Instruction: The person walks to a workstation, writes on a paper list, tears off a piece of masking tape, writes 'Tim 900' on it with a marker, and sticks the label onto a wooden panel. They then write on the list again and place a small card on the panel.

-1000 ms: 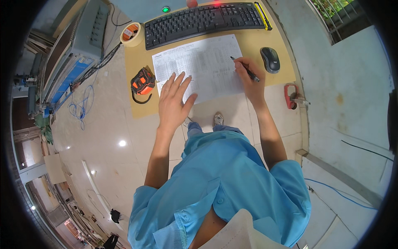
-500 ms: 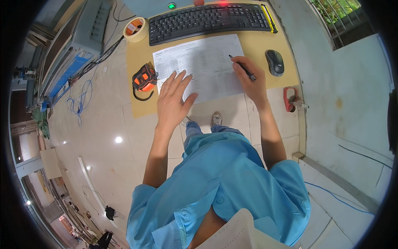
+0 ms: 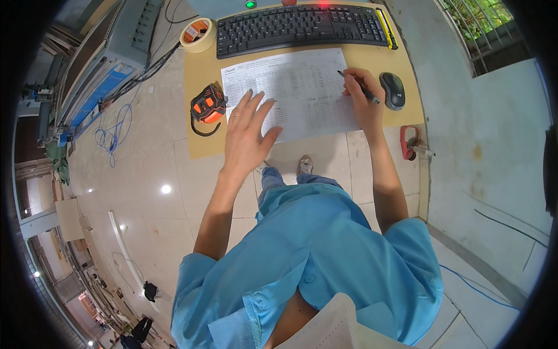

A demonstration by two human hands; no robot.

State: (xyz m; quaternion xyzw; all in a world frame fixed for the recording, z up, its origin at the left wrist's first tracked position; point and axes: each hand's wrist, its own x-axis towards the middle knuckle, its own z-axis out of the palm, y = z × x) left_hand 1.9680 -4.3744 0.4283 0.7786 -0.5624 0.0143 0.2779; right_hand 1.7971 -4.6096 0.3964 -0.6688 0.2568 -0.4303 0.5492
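A printed paper sheet (image 3: 290,78) lies on the small tan desk (image 3: 206,142), its near edge reaching past the desk's front. Spread flat on its lower left part is my left hand (image 3: 249,128), with fingers apart and nothing in them. My right hand (image 3: 365,99) grips a dark pen (image 3: 367,93) above the sheet's right edge, with the tip pointing up and left. An orange and black tape measure (image 3: 208,106) with a wrist strap rests left of the paper. Just right of my right hand is a black computer mouse (image 3: 392,91).
A black keyboard (image 3: 302,29) spans the back of the desk, with a yellow cutter knife (image 3: 386,28) at its right end. A tape roll (image 3: 198,35) sits at the back left corner. Beyond the desk's right front corner is a red-handled object (image 3: 410,142) near the wall.
My right hand with the pen has moved slightly right across the sheet. The whole view has shifted a little. My left hand stays flat on the paper.
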